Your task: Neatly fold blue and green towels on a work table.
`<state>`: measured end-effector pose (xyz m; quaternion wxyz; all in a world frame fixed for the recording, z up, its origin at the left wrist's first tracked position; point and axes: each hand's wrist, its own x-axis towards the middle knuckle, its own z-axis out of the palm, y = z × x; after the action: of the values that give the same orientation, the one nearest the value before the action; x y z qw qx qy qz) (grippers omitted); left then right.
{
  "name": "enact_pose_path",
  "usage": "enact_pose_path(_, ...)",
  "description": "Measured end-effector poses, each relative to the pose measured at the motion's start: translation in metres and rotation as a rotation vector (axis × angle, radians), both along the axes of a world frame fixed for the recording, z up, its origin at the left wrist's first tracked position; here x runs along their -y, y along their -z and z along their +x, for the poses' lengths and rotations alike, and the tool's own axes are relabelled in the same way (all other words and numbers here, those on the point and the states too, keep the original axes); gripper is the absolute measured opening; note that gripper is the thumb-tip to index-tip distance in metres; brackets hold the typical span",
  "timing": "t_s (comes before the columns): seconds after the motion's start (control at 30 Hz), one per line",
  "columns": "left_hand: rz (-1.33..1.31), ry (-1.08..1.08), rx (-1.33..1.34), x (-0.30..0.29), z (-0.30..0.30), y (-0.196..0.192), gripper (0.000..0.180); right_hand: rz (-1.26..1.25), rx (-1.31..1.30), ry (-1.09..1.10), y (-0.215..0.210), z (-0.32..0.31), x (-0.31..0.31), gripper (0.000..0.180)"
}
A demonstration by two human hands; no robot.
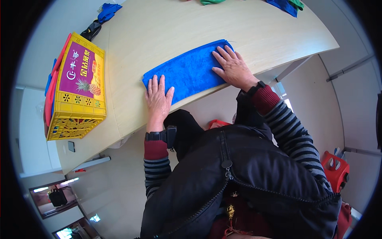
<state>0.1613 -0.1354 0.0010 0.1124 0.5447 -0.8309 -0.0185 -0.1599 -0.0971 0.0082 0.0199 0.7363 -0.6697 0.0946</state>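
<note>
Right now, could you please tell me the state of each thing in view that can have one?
Blue cloth: lying flat on the table
Left hand: open, palm down on the cloth's left end
Right hand: open, palm down on the cloth's right end
Black jacket: zipped partway
Yellow crate: standing on the table
Blue bundle, upper left: crumpled

Cloth (191, 71): lay on the tabletop (159, 32), along its near edge.
Left hand (157, 99): on the cloth's left end.
Right hand (234, 71): on its right end.
Crate (79, 106): stood on the tabletop, well left of the cloth; fabric (51, 95) along its left side.
Flat device (71, 146): lay near the crate, toward the person.
Far garment (283, 5): beyond the cloth, far right.
Container (334, 173): off the tabletop, right of the person.
</note>
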Motion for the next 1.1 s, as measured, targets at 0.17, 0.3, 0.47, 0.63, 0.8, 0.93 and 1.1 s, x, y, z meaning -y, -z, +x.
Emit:
enact_pose_path(0.17,-0.047,0.001,-0.063,-0.035,0.007,-0.007,0.066,-0.021,-0.006,-0.043,-0.009,0.006,-0.021,0.067)
enact_pose_path(0.3,-0.003,-0.041,0.037,-0.039,0.001,-0.019,0.064,0.006,-0.03,-0.033,-0.02,0.015,-0.026,0.066)
enact_pose_path(0.47,-0.124,0.099,0.037,-0.028,-0.032,-0.029,0.061,0.023,0.044,-0.071,-0.019,0.053,-0.009,0.065)
enact_pose_path(0.63,-0.107,0.128,-0.009,-0.01,-0.042,-0.013,0.059,-0.027,0.061,-0.077,-0.011,0.049,0.007,0.065)
enact_pose_path(0.8,-0.098,0.043,-0.009,0.002,-0.017,-0.006,0.059,-0.025,0.037,-0.023,-0.009,0.03,0.014,0.066)
enact_pose_path(0.93,-0.103,-0.042,0.003,0.005,-0.003,-0.001,0.06,-0.021,0.02,-0.005,-0.008,0.026,0.014,0.067)
enact_pose_path(1.1,-0.142,-0.222,-0.068,-0.004,0.024,-0.001,0.063,-0.043,0.069,-0.03,-0.012,0.024,0.01,0.065)
